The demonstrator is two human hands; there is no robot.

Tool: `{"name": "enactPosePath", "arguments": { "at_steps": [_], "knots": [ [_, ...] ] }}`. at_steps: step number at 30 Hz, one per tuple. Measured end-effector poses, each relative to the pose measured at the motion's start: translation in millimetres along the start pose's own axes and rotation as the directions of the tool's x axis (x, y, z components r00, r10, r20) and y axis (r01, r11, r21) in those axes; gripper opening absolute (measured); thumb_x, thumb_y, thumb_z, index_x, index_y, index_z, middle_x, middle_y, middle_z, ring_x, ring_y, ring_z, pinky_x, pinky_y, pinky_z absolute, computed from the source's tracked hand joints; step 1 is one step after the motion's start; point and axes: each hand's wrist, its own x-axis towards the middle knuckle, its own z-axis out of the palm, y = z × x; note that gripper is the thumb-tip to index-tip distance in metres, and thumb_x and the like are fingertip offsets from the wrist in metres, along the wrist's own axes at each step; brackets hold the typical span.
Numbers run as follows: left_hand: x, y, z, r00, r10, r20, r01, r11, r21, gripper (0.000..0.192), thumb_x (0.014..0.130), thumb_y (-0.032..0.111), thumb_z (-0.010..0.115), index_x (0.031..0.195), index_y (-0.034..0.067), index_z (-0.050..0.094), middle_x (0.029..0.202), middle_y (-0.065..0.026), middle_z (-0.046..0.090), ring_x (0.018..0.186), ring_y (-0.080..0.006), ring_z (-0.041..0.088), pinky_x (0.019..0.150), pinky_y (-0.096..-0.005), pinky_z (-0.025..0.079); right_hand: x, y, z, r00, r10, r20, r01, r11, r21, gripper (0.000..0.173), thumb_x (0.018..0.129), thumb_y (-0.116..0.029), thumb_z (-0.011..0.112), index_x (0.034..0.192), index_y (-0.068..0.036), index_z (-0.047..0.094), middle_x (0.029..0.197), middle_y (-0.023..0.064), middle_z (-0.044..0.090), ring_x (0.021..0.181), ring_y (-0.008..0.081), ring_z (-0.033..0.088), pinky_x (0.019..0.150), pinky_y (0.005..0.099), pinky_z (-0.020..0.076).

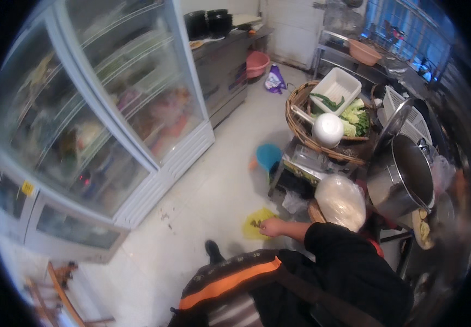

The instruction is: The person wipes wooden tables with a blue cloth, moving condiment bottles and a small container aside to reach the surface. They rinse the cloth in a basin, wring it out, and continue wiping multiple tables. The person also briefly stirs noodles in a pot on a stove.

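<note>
My right hand (pixel 272 227) reaches out low in front of me from a black sleeve. Its fingers are curled closed on small dark brown pieces (pixel 256 223), too small to name. They show against a translucent yellow plastic bag (pixel 256 234) just beyond the hand; whether the fingers also hold the bag is not clear. Close to my forearm stands a large bundle wrapped in clear plastic (pixel 340 202). A crumpled clear bag (pixel 294 202) lies by the rack's foot. My left hand is out of view.
A glass-door refrigerator (pixel 184 149) lines the left. On the right, a wicker basket (pixel 298 126) holds a white tub (pixel 335 83), leafy greens (pixel 354 112) and a white ladle (pixel 328 130). Beside it is a steel stockpot (pixel 399 175). A blue basin (pixel 269 156) and a wooden chair (pixel 61 286) stand on the floor.
</note>
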Motion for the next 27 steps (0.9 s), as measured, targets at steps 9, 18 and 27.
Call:
{"name": "enactPosePath", "arguments": {
  "at_steps": [9,18,27],
  "knots": [
    [278,79,-304,0.952,0.302,-0.053,-0.274,0.917,0.291,0.048,0.076,0.043,0.072,0.099,0.001,0.070,0.097,-0.0186,0.070,0.096,-0.0292,0.066,0.087,-0.0395,0.051,112,-4,-118,0.939,0.293,0.179,-0.303,0.953,0.027,0.046,0.084,-0.042,0.057,0.111,-0.007,0.066,0.111,0.0178,0.066,0.104,0.0363,0.061,0.089,0.0442,0.0485],
    [571,459,-405,0.820,0.545,0.171,-0.550,0.672,0.496,0.042,0.079,0.033,0.071,0.106,0.002,0.067,0.092,-0.0174,0.069,0.083,-0.0304,0.067,0.074,-0.0401,0.054,329,92,-273,0.983,0.062,-0.175,-0.038,0.990,0.134,0.039,0.080,-0.034,0.054,0.086,0.002,0.069,0.087,0.0252,0.066,0.083,0.0435,0.063,0.076,0.0518,0.0491],
    [689,878,-341,0.265,0.734,0.626,-0.964,0.185,0.191,0.028,0.086,0.029,0.058,0.103,0.007,0.065,0.091,-0.0160,0.066,0.084,-0.0352,0.062,0.074,-0.0441,0.051,409,197,-591,0.854,0.168,-0.492,-0.091,0.980,0.178,0.041,0.082,-0.032,0.063,0.113,-0.005,0.063,0.092,0.0193,0.068,0.091,0.0398,0.064,0.082,0.0474,0.0502]
  ]
}}
